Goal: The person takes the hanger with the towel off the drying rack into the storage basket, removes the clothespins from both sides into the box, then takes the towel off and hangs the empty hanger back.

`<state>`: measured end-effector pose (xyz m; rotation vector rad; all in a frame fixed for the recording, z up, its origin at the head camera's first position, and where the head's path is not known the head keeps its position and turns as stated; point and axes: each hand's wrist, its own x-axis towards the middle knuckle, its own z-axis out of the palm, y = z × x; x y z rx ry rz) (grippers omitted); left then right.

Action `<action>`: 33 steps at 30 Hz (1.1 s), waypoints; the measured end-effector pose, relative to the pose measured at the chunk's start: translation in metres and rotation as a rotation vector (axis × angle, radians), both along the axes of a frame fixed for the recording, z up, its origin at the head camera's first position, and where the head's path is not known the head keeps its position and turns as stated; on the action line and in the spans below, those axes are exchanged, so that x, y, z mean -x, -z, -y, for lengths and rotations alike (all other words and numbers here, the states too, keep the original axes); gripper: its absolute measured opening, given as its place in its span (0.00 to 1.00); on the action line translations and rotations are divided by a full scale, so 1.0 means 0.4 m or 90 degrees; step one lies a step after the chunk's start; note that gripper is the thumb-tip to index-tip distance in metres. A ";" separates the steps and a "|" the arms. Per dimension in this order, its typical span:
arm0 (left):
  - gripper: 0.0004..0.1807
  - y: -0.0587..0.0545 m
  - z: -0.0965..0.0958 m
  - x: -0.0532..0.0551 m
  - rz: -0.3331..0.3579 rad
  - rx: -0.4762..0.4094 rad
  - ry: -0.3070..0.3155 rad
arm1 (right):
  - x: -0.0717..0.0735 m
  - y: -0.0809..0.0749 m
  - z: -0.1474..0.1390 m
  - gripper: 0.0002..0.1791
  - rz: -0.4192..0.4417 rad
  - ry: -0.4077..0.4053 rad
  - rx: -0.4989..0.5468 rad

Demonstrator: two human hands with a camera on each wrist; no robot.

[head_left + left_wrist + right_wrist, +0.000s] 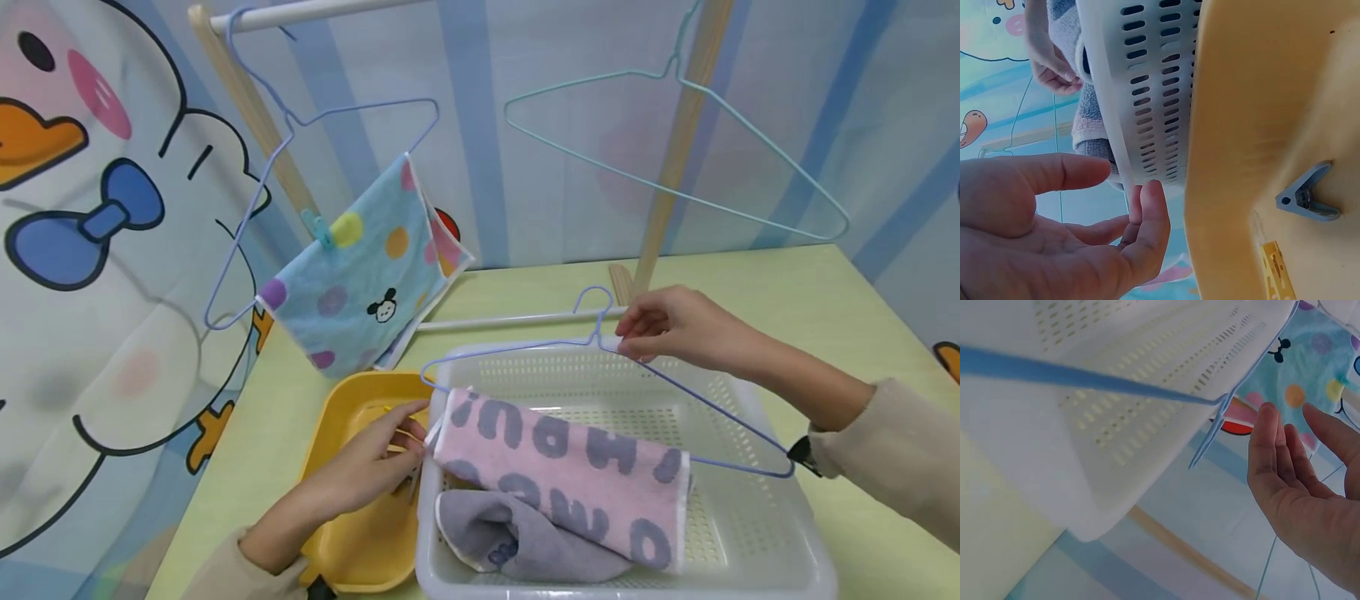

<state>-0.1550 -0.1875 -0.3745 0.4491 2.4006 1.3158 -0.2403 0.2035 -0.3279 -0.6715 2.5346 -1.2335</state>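
Note:
A pink towel (558, 475) with grey letters lies over the lower bar of a lavender-blue hanger (716, 406), which rests across a white perforated basket (750, 533). Grey cloth (532, 542) is bunched below the towel. My right hand (678, 329) hovers beside the hanger's neck; in the right wrist view its fingers (1264, 444) are extended, apart from the hanger. At the basket's left rim is my left hand (375, 458), near the towel's left edge. The left wrist view shows that hand's thumb (1079, 174) and fingers spread with nothing between them.
Left of the basket sits a yellow tray (360, 533) holding a grey clothespin (1307, 194) and a yellow one (1277, 269). Behind, a dotted blue towel (352, 275) hangs from a hanger, with a teal clothespin (318, 229). A mint hanger (600, 169) hangs at right.

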 end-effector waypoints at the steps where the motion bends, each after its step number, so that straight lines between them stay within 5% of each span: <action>1: 0.31 -0.002 0.001 0.000 0.002 0.005 -0.003 | -0.001 0.002 -0.008 0.10 0.000 0.006 -0.003; 7: 0.31 -0.015 0.004 -0.003 0.006 0.007 -0.017 | -0.007 0.012 -0.060 0.12 0.017 0.037 -0.009; 21: 0.20 -0.044 -0.005 0.012 -0.112 -0.005 -0.023 | -0.033 0.040 -0.162 0.13 0.035 0.091 -0.021; 33: 0.17 -0.102 -0.070 0.050 -0.219 0.078 0.089 | -0.059 0.073 -0.177 0.13 0.083 0.026 -0.014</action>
